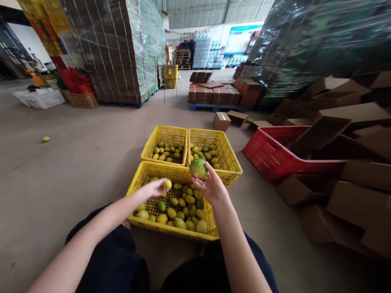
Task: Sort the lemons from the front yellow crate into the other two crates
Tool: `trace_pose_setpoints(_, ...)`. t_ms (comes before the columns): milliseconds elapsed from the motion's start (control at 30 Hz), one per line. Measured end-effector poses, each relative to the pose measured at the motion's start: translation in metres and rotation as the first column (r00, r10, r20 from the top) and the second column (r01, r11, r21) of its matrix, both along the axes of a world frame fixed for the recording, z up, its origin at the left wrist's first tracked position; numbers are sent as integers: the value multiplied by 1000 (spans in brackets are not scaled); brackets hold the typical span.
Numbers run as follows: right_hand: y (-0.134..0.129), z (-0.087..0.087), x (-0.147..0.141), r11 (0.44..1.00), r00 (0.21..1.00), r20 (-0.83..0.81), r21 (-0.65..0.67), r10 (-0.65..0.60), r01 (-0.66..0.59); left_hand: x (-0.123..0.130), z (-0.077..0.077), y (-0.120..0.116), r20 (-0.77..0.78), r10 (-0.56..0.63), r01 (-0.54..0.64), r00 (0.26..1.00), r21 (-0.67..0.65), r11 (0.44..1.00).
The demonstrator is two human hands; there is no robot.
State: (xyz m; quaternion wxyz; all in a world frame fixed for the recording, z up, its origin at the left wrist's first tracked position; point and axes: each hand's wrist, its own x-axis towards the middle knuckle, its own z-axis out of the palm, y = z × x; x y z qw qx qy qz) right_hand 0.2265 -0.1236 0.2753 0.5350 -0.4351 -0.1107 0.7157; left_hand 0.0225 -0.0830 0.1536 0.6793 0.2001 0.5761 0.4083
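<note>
My left hand (pixel 155 188) is closed around a yellow lemon (pixel 167 184), over the left part of the near yellow crate (pixel 171 232). My right hand (pixel 213 186), palm turned up, grips a larger green lemon (pixel 198 167) with bumpy skin, near that crate's far right corner. Beneath both hands, several yellow and green lemons (pixel 171 213) lie in the near crate, with part of its mesh floor showing. Touching its far side are two more yellow crates, one on the left (pixel 148 142) and one on the right (pixel 231 154), each holding lemons.
A red crate (pixel 262 158) and a heap of cardboard boxes (pixel 360 203) crowd the right side. Ahead, flattened cartons (pixel 226 95) lie on a blue pallet (pixel 214 108). A wrapped stack (pixel 113 53) stands at back left. One lemon (pixel 46 138) lies on the floor.
</note>
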Motion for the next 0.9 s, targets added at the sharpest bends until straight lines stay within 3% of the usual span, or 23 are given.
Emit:
trace_pose_setpoints(100,-3,3,6,1000,1000,12,9,-1,0,-16,59,64,32,101,-101,994,15,995)
trace_pose_setpoints(167,-4,4,8,1000,1000,24,10,-3,3,-24,87,86,-16,101,-100,995,53,994)
trace_pose_setpoints(233,-5,3,9,1000,999,40,5,-1,1,-30,95,81,-74,5,5,997,131,991)
trace_pose_setpoints(333,-6,-1,9,1000,997,70,0,16,-16,-37,75,36,-241,-302,336,922,112,935)
trace_pose_setpoints(400,-8,-6,9,999,994,101,-5,39,-39,-42,54,0,-403,-558,578,726,-82,812)
trace_pose_setpoints(467,-11,-15,7,997,986,147,-20,81,-79,-46,37,-29,-546,-714,728,438,-250,638)
trace_pose_setpoints(500,-12,-20,5,994,979,172,-25,107,-104,-48,32,-40,-617,-733,769,285,-309,559)
trace_pose_setpoints(567,-16,-34,-2,986,961,223,-29,164,-162,-49,27,-55,-748,-664,788,-13,-416,453)
trace_pose_setpoints(633,-21,-52,-10,974,936,270,-53,225,-219,-51,27,-64,-810,-528,742,-256,-515,430)
trace_pose_setpoints(667,-26,-62,-15,966,922,289,-90,259,-244,-52,27,-66,-814,-476,714,-334,-548,436)
trace_pose_setpoints(733,-37,-86,-25,933,889,303,-216,343,-287,-56,30,-68,-804,-435,688,-405,-582,434)
trace_pose_setpoints(833,-55,-121,-34,852,850,266,-407,455,-329,-65,34,-68,-790,-456,704,-410,-592,393)
trace_pose_setpoints(900,-55,-134,-32,828,847,241,-448,474,-336,-72,37,-68,-788,-458,712,-411,-591,379)
